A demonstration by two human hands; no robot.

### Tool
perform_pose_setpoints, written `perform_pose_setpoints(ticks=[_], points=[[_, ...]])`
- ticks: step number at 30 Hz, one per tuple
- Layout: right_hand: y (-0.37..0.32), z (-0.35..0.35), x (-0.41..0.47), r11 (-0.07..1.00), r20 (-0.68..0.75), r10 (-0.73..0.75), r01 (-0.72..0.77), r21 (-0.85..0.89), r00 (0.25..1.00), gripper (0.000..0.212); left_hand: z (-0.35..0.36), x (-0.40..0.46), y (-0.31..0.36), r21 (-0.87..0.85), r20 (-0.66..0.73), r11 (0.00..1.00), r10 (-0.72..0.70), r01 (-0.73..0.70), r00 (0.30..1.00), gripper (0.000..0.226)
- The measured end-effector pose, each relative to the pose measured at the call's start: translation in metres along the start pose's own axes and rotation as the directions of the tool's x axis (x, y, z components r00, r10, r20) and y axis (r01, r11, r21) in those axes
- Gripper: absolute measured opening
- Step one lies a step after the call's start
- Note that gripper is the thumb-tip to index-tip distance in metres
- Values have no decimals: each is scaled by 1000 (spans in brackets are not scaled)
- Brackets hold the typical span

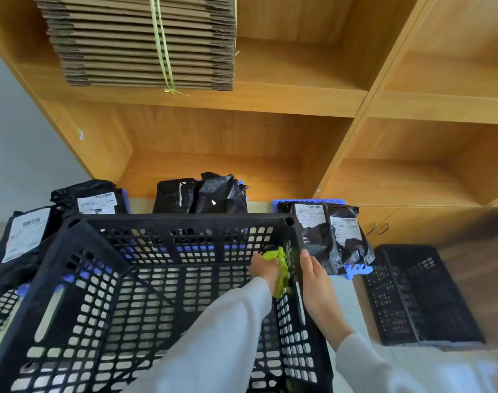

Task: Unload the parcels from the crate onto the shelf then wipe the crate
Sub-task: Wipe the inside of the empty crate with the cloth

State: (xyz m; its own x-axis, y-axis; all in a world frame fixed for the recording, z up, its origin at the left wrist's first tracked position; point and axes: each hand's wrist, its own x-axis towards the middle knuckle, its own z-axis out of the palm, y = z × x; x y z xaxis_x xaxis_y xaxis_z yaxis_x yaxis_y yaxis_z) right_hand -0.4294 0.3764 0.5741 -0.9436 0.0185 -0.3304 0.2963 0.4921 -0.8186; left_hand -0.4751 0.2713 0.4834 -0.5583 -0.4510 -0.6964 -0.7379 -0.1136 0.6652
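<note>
A large black lattice crate [168,222] fills the lower view, and I see no parcels inside it. My left hand [266,269] reaches into the crate and grips a lime-green cloth [281,275] against the inside of the right wall. My right hand [317,285] lies flat with straight fingers on the outside of that same wall, near the rim. Black bagged parcels with white labels lie beyond the crate: at the left [23,242], back left [96,199], middle [202,194] and right [334,236].
The wooden shelf unit [355,109] rises behind, with a tied stack of flat cardboard [145,43] on an upper level. The parcels on the right rest on a blue plastic stand [355,270]. A second black crate [417,296] lies on the floor at the right.
</note>
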Motion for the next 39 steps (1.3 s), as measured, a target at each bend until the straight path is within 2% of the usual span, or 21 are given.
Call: perform_pose_setpoints(ticks=[3,7,10,16,19,21,25,29,33,36,39], points=[[3,0,3,1000,5,7,-7,10,1000,46,8,11,-7,-10,-39,998,-63,62,997,44],[6,0,5,1000,2,-13,13,11,1000,48,16,24,-18,25,-98,991,-130,133,987,50],[12,-1,9,999,22,-50,50,-11,999,45,23,38,-28,-38,-118,980,-198,195,973,46],[18,-2,12,999,106,-20,23,-31,994,46,31,52,-34,-19,-165,980,-197,197,967,36],[13,-3,10,998,84,37,-41,43,996,29,29,56,-35,-33,-158,975,-223,220,962,35],[9,-2,10,998,83,25,-29,53,996,23,29,59,-34,-72,-136,963,-266,259,954,37],[13,1,10,998,60,-49,48,30,997,35,20,50,-23,-244,-86,926,-315,287,945,39],[15,2,12,995,56,-98,99,-18,994,24,10,26,-6,-419,-44,874,-291,246,956,52],[11,0,3,993,60,-70,63,101,996,44,-1,2,12,-504,-5,835,-259,221,966,52],[8,0,5,996,55,-79,77,34,995,35,-9,-11,21,-566,109,784,-235,254,966,70],[6,0,5,998,49,-60,59,19,997,35,-18,-24,32,-631,86,749,-194,205,977,56]])
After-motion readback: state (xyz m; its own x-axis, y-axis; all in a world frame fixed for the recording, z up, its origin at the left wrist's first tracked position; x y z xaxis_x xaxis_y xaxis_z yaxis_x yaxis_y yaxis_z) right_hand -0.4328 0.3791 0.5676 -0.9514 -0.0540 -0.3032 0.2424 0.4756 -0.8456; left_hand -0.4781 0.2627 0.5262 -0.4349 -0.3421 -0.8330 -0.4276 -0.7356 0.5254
